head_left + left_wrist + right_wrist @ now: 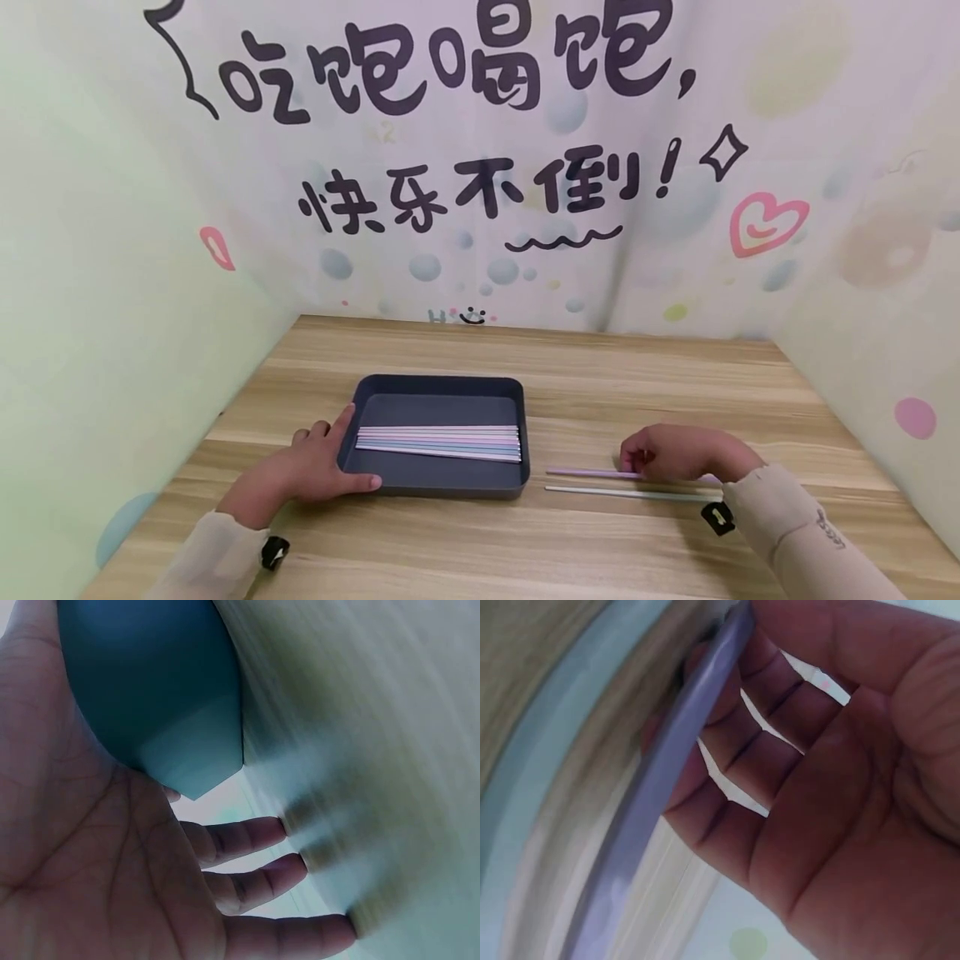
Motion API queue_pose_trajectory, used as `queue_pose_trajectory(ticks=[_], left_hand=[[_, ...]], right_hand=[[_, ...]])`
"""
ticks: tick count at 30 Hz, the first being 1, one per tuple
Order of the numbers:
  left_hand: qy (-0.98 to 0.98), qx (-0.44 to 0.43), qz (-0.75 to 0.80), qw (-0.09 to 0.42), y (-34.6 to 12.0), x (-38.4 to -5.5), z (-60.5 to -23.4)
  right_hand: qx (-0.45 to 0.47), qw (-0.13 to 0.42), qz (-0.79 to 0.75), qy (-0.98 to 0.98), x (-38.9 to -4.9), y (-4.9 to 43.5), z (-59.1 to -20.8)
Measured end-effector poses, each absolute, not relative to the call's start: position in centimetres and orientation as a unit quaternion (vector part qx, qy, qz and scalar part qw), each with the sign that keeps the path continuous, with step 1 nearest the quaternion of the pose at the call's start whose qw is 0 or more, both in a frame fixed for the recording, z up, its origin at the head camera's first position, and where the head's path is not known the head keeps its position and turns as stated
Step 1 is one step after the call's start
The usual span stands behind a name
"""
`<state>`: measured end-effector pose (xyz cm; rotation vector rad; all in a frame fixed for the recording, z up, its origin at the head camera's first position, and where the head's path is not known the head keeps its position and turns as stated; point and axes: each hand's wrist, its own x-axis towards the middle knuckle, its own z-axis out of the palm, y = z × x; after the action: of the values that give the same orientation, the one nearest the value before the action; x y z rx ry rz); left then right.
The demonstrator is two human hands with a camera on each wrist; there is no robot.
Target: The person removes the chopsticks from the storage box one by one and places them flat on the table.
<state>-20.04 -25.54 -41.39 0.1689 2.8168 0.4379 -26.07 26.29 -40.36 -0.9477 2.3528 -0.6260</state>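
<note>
A dark grey tray (pixel 442 491) holds several pale pink, white and blue chopsticks (pixel 438 442) lying side by side. My left hand (pixel 318 462) rests at its front left corner, with thumb and index finger spread along the two sides. In the left wrist view the other fingers (pixel 281 935) reach straight to the tabletop below the tray (pixel 172 690). To the tray's right, my right hand (pixel 675 452) pinches a purple chopstick (pixel 585 472) between thumb and curled fingers, low over the table. A pale blue-white chopstick (pixel 622 492) lies in front, roughly parallel to it.
The wood-grained table (pixel 480 550) is bordered at the back by a white printed curtain (pixel 480 275) with black lettering. Similar pale curtains stand along the left side (pixel 112 333) and right side (pixel 862 308).
</note>
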Motion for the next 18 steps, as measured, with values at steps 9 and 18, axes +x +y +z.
queue_pose_trajectory(ticks=[9, 18], left_hand=[[0.978, 0.064, 0.146, 0.136, -25.49, -20.1, -41.39], [0.978, 0.062, 0.146, 0.139, -25.45, -20.25, -41.43]], right_hand=[[-0.367, 0.251, -0.243, 0.862, -26.09, 26.55, -41.04], [-0.367, 0.239, -0.242, 0.865, -25.88, 26.47, -41.13]])
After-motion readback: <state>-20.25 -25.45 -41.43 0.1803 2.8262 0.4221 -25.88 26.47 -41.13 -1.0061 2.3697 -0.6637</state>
